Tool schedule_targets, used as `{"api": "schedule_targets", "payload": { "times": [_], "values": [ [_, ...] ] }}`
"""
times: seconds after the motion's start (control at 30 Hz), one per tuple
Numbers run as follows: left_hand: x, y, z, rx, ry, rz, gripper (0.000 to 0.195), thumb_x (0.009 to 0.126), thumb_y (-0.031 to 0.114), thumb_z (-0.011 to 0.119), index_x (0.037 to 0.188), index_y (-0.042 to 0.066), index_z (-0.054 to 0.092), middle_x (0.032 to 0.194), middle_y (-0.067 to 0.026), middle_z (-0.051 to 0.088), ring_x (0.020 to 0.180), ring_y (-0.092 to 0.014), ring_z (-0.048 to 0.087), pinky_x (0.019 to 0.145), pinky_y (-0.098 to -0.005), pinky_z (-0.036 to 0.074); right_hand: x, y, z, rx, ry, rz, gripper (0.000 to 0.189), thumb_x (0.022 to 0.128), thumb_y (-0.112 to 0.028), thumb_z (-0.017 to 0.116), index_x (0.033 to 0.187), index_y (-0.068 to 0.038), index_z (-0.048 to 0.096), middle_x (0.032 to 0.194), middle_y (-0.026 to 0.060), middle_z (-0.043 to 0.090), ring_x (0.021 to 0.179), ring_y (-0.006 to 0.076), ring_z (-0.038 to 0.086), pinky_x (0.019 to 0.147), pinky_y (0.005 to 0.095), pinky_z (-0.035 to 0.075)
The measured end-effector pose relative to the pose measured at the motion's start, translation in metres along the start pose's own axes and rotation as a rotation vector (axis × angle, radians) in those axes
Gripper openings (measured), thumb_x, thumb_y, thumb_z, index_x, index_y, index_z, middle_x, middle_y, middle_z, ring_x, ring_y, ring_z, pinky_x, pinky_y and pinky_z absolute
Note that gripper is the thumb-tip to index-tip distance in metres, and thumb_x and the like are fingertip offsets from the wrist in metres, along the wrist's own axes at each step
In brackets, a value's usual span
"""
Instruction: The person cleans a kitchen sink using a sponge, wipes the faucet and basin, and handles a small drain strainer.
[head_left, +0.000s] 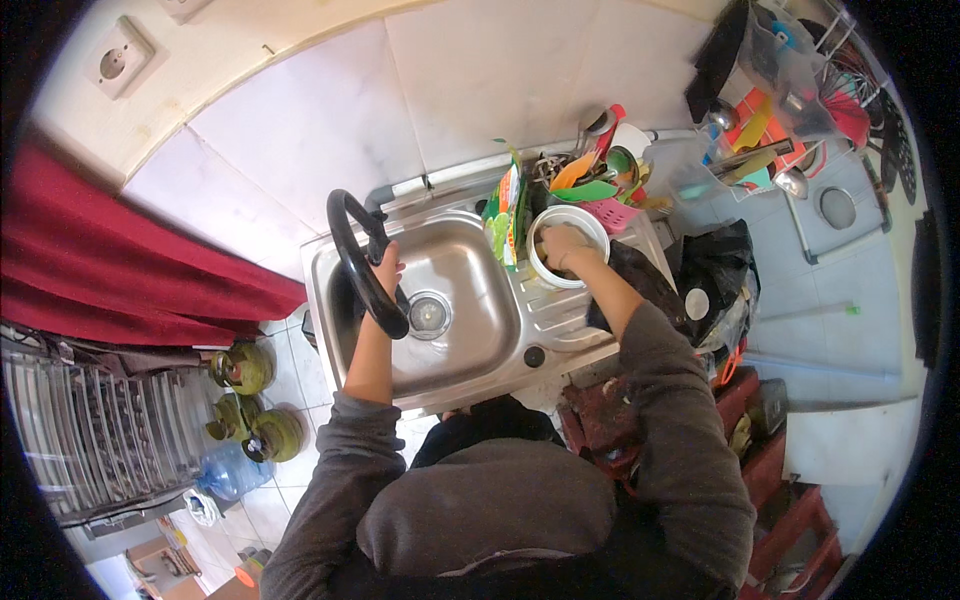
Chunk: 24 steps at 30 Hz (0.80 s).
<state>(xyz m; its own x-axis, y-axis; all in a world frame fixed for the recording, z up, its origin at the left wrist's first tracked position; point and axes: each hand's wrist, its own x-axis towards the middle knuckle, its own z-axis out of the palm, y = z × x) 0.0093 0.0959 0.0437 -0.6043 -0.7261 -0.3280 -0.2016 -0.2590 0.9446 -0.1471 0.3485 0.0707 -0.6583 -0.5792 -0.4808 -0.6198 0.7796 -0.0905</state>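
Observation:
My left hand (389, 268) is at the base of the black curved faucet (352, 247), by its handle; the spout partly hides the fingers. Below it lies the stainless steel sink basin (472, 300) with a round drain strainer (429, 316). My right hand (564, 247) reaches down into a white round plastic tub (604, 234) on the drainboard; its fingertips and whatever they touch are hidden inside. Just left of the tub stands a green and white plastic pouch (504, 214). Behind the tub, a pink basket (611, 214) holds spoons, spatulas and other utensils.
A black plastic bag (716, 259) sits right of the drainboard (555, 322). Wall racks with utensils hang at the upper right. On the left are a red curtain (150, 262), green gas cylinders (277, 435), a blue water bottle (236, 471) and a dish rack (112, 435).

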Motion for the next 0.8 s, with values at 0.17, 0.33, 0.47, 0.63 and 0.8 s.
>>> {"api": "schedule_targets", "payload": {
  "times": [0.17,0.33,0.47,0.63,0.8],
  "values": [
    [-0.006,-0.029,-0.014,0.076,-0.011,-0.065,0.037,0.075,0.032,0.057,0.090,0.002,0.042,0.068,-0.0056,0.050,0.052,-0.010,0.048,0.038,-0.0210,0.035,-0.020,0.005,-0.007,0.017,0.102,0.010,0.045,0.070,-0.040,0.053,0.098,-0.005,0.053,0.092,0.0211,0.053,0.091,0.0335,0.051,0.079,0.0385,0.040],
    [-0.048,-0.066,-0.008,-0.181,-0.398,-0.659,0.032,0.077,0.028,0.052,0.099,0.007,0.043,0.091,-0.0081,0.048,0.087,-0.020,0.050,0.069,-0.0360,0.044,0.000,0.004,0.035,-0.032,0.191,0.078,0.032,0.078,-0.025,0.044,0.099,-0.003,0.052,0.101,0.0231,0.050,0.090,0.0354,0.052,0.080,0.0381,0.041],
    [-0.068,-0.071,0.005,-0.073,-0.456,-0.618,0.030,0.078,0.029,0.051,0.098,0.008,0.044,0.093,-0.0070,0.051,0.084,-0.018,0.051,0.072,-0.0321,0.042,0.049,0.036,0.071,0.009,0.136,0.078,0.033,0.076,-0.023,0.045,0.103,-0.004,0.050,0.099,0.0231,0.051,0.089,0.0353,0.053,0.079,0.0378,0.041],
    [-0.080,-0.073,-0.012,-0.040,-0.416,-0.567,0.032,0.077,0.030,0.050,0.099,0.007,0.044,0.095,-0.0067,0.051,0.086,-0.017,0.051,0.073,-0.0311,0.040,0.006,0.005,0.001,-0.198,-0.132,-0.080,0.028,0.080,-0.017,0.041,0.105,-0.009,0.049,0.104,0.0139,0.052,0.094,0.0361,0.051,0.075,0.0417,0.044],
    [-0.088,-0.065,-0.021,0.005,-0.362,-0.531,0.033,0.078,0.029,0.047,0.101,0.006,0.045,0.095,-0.0061,0.053,0.088,-0.017,0.051,0.076,-0.0297,0.039,-0.021,-0.022,-0.003,-0.041,0.221,0.318,0.027,0.079,-0.019,0.045,0.102,-0.006,0.053,0.112,0.0128,0.045,0.104,0.0327,0.044,0.075,0.0438,0.043]
  ]
}}
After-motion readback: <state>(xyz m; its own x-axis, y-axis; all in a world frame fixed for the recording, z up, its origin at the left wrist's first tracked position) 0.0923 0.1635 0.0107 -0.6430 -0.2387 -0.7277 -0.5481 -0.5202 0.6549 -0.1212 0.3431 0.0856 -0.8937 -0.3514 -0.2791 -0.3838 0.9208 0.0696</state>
